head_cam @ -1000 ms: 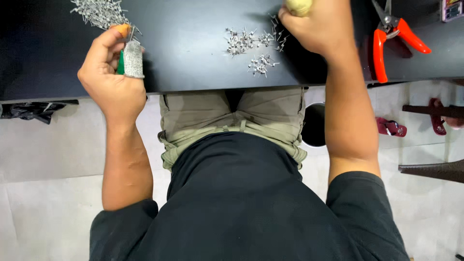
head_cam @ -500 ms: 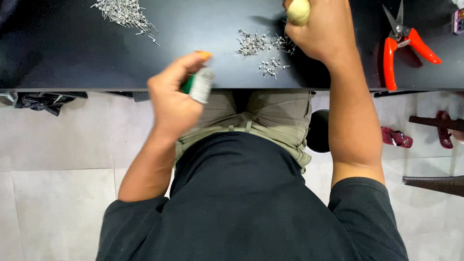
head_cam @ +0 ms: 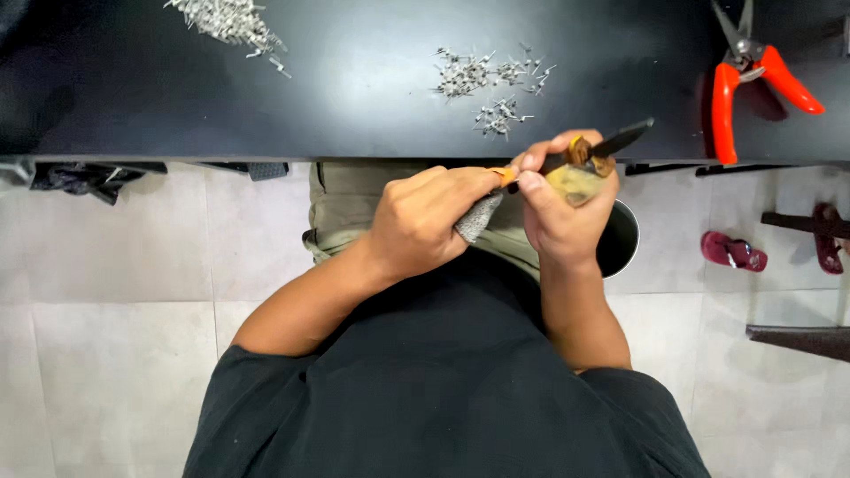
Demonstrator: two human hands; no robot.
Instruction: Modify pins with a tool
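Now both hands meet in front of the person's chest, just below the edge of the black worktop (head_cam: 372, 80). A second ago they were apart on the worktop: the left hand (head_cam: 425, 221) at its left side around a small grey block with an orange end, the right hand (head_cam: 562, 212) far up by the small pins. The left hand has since swung in and the right has drawn back, so the two things they carry now touch. The left hand's grip is closed on the grey block (head_cam: 478, 215), its orange tip pressed to the dark blade (head_cam: 615, 142) of the tool that the right hand clasps by its pale, rounded handle (head_cam: 575, 181). That reads as the block being put to the blade, though the contact point is partly hidden by fingers. On the worktop lie two heaps of pins, one at upper left (head_cam: 230, 19), one in the middle (head_cam: 491, 84), and red-handled cutters (head_cam: 753, 84) at right. A dark cup (head_cam: 620, 239) and sandals (head_cam: 735, 252) sit on the tiled floor.
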